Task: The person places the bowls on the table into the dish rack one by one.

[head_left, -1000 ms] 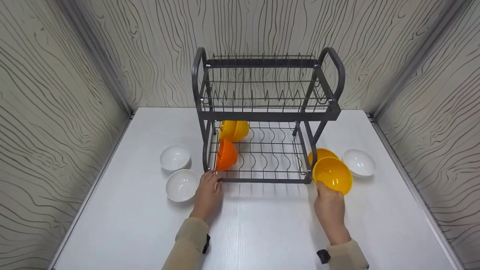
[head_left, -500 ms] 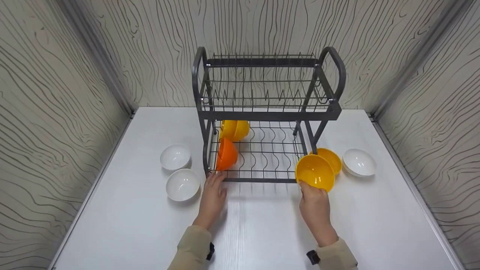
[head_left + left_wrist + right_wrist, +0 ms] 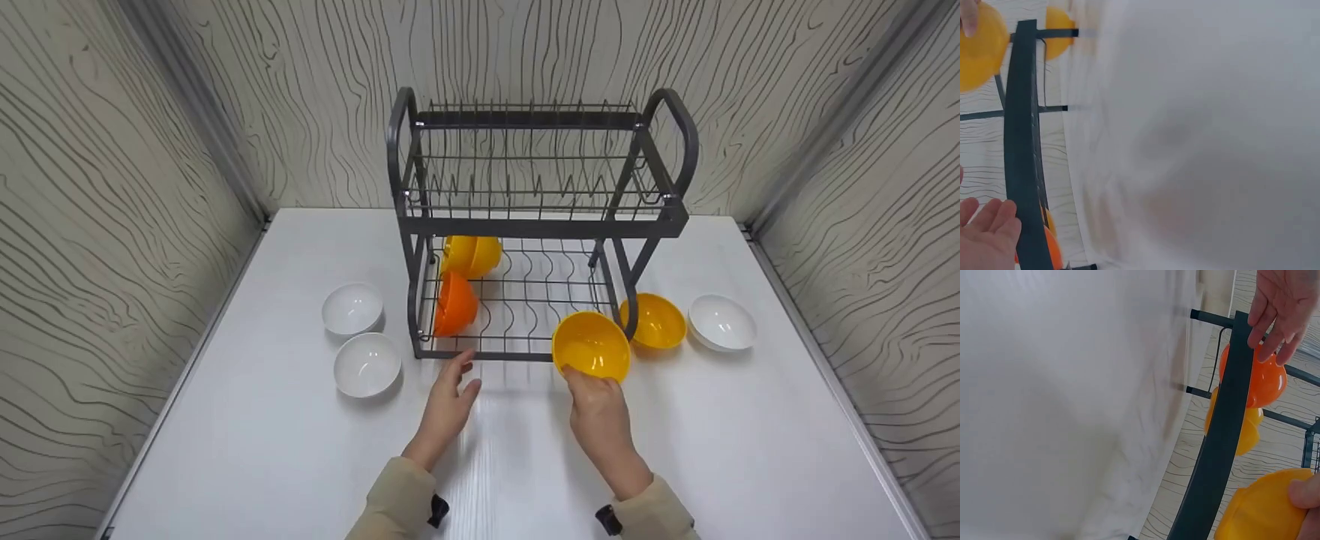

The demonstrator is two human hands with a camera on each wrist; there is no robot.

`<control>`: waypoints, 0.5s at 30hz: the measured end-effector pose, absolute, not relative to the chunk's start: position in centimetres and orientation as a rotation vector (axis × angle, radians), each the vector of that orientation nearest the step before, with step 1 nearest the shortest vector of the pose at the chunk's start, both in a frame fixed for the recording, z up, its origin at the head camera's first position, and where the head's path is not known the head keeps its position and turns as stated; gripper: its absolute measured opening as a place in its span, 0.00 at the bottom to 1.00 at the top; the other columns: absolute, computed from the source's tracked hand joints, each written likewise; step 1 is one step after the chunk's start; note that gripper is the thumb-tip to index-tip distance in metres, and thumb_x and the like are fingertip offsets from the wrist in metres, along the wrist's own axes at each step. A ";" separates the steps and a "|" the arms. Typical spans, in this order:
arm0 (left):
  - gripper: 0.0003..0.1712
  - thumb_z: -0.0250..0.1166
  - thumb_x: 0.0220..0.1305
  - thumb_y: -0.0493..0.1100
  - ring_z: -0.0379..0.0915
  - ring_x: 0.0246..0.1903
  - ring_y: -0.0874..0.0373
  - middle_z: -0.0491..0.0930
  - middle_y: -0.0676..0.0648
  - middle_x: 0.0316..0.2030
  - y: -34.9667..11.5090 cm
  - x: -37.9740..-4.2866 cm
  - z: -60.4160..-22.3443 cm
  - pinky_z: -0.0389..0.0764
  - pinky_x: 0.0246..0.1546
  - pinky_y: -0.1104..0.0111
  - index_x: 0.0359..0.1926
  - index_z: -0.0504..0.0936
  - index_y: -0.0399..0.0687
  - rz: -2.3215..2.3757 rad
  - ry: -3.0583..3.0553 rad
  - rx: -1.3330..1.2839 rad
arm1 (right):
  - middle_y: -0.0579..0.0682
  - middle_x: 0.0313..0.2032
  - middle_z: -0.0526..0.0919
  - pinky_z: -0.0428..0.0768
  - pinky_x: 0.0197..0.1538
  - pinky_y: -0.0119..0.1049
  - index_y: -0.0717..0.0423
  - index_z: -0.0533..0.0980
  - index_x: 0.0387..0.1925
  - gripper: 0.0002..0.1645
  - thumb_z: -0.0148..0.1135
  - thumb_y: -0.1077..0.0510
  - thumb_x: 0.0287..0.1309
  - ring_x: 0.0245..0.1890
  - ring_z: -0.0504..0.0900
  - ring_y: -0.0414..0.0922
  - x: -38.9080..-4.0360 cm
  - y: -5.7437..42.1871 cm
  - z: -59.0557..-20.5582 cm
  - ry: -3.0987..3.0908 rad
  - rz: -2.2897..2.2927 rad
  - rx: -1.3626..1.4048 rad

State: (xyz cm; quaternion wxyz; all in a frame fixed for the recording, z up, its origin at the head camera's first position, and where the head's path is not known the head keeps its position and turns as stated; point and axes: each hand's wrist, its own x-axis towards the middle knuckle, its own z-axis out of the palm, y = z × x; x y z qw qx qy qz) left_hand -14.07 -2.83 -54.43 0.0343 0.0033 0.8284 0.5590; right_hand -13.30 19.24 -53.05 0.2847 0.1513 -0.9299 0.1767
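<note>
My right hand (image 3: 602, 420) pinches the near rim of a yellow bowl (image 3: 591, 345), held in front of the dish rack's right front part with its inside facing up. In the right wrist view the thumb lies on the same bowl (image 3: 1264, 506). My left hand (image 3: 447, 409) is empty, fingers extended, by the front bar of the black two-tier dish rack (image 3: 487, 355). On the lower tier's left side, orange bowls (image 3: 456, 306) stand on edge in front of yellow bowls (image 3: 472, 256). The left wrist view shows my left palm (image 3: 988, 239) beside the rack's bar (image 3: 1021, 140).
Another yellow bowl (image 3: 656, 322) sits on the table right of the rack, beside a white bowl (image 3: 722, 323). Two white bowls, one behind (image 3: 352, 309) and one nearer (image 3: 367, 365), stand left of the rack. Patterned walls (image 3: 112, 225) enclose the white table (image 3: 247, 450).
My right hand has carried the yellow bowl leftward, from beside the other yellow bowl to the rack's front. My left hand has come off the rack's left front corner and shifted right.
</note>
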 end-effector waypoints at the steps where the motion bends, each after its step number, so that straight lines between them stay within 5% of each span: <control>1: 0.27 0.54 0.66 0.40 0.63 0.62 0.47 0.65 0.44 0.63 -2.6 -14.0 -54.4 0.64 0.64 0.51 0.65 0.62 0.47 1.774 2.495 0.007 | 0.51 0.27 0.86 0.78 0.32 0.36 0.59 0.80 0.34 0.09 0.63 0.69 0.49 0.25 0.80 0.45 -13.2 19.1 -53.1 -2.481 0.473 0.419; 15: 0.24 0.52 0.68 0.47 0.65 0.61 0.49 0.69 0.43 0.60 -0.6 -13.9 -53.4 0.68 0.63 0.58 0.62 0.66 0.42 2.148 2.050 -0.150 | 0.44 0.33 0.87 0.78 0.35 0.32 0.53 0.80 0.37 0.13 0.67 0.65 0.46 0.30 0.82 0.39 -11.8 16.5 -53.7 -2.504 0.447 0.639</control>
